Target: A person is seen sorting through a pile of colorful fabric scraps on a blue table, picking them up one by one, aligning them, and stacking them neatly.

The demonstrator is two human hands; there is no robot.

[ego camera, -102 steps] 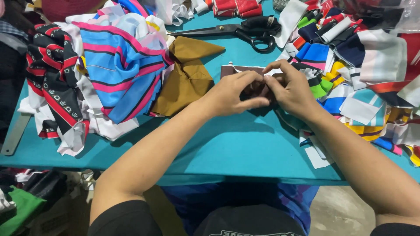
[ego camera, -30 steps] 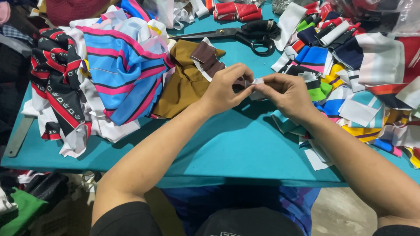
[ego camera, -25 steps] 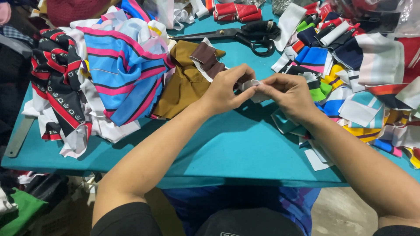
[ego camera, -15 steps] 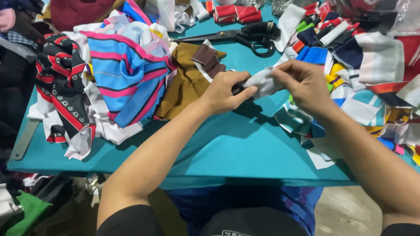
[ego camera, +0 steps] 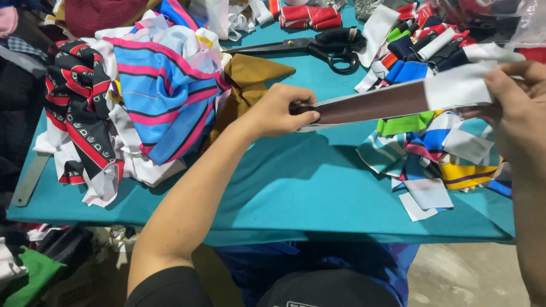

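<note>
while stretched taut, fabric strip [ego camera: 392,102] between left hand [ego camera: 281,111], right hand [ego camera: 512,108]

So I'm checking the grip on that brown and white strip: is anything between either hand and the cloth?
Nothing visible. The left hand pinches the brown end of the fabric strip directly, and the right hand grips its white end, stretched above the teal table.

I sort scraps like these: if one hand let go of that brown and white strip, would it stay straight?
Probably not. The strip looks thin, flat only while stretched between left hand and right hand. Likely light and floppy.
</note>
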